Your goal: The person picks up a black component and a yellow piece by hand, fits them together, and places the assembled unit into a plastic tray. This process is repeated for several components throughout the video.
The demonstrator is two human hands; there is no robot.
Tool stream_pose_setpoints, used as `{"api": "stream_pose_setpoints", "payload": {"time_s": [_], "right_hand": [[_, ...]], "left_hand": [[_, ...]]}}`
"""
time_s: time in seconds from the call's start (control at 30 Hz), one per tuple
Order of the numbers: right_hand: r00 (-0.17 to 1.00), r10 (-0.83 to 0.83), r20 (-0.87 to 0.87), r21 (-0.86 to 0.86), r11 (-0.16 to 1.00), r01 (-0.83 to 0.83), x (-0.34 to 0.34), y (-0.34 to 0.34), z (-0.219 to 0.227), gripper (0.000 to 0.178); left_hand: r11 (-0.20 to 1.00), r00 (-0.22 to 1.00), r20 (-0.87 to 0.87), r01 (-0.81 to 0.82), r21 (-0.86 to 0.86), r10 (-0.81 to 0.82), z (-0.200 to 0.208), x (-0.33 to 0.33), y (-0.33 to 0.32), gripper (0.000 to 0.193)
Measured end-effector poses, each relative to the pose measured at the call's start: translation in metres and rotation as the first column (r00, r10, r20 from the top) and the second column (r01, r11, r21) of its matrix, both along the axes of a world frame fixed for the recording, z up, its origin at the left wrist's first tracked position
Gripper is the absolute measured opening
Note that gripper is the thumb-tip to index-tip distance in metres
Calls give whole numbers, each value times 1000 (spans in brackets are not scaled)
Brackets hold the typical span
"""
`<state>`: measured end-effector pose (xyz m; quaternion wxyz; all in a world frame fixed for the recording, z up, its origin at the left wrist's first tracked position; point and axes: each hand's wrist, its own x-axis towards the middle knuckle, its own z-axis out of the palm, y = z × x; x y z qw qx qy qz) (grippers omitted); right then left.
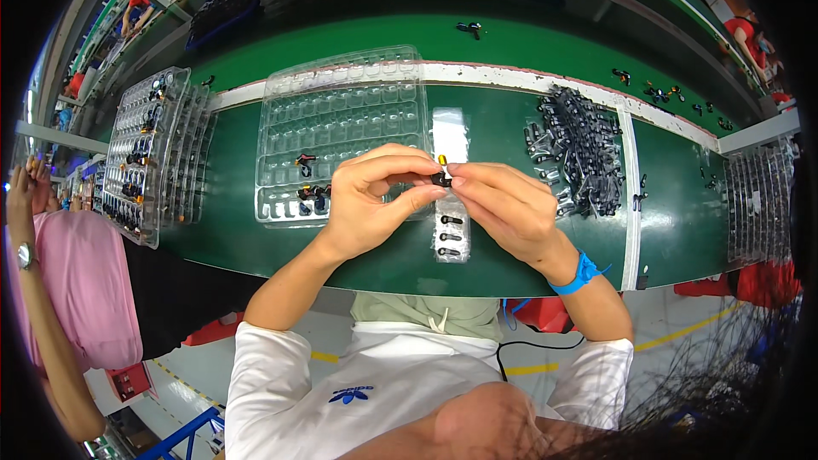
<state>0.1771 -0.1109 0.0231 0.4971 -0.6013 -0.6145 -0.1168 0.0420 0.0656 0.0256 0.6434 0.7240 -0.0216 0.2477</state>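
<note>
My left hand (371, 196) and my right hand (513, 209) meet over the bench, fingertips pinching a small black part with a yellow end (441, 177) between them. Fingers cover most of it, so its exact kind is hidden. Beneath lies a narrow whitish strip (450, 123) bearing several small black pieces (452, 237) in a column. Beside my left hand, a clear plastic blister tray (345, 140) holds a few black parts (314, 193) in its near cells. To the right of my right hand spreads a heap of black and clear small parts (586, 149).
Stacked clear trays of parts (145, 149) stand at the left, more trays (758, 204) at the far right. Beyond a white strip, a green belt (375, 32) carries scattered black parts (469, 29). Someone in pink (85, 290) works at my left.
</note>
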Motion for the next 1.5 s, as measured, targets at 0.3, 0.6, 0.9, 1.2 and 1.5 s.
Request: {"api": "stream_pose_setpoints", "payload": {"time_s": [0.3,0.6,0.9,1.2,1.5], "right_hand": [[946,54,-320,-139,985,-103,1,-1,1,16],[951,-49,-305,-67,997,30,-13,2,-3,11],[908,-50,-416,-435,888,-151,17,-8,-2,14],[987,144,-63,-590,793,-154,3,-15,-12,11],[990,110,89,-601,799,-34,-6,-14,-16,6]], "left_hand": [[982,998,53,-34,186,25,-3,0,2,25],[959,990,110,-117,259,91,-8,2,-7,24],[937,961,-156,-176,301,230,14,53,58,23],[698,927,-79,-217,683,366,27,44,86,31],[474,842,-141,-148,868,521,-5,-78,56,30]]}}
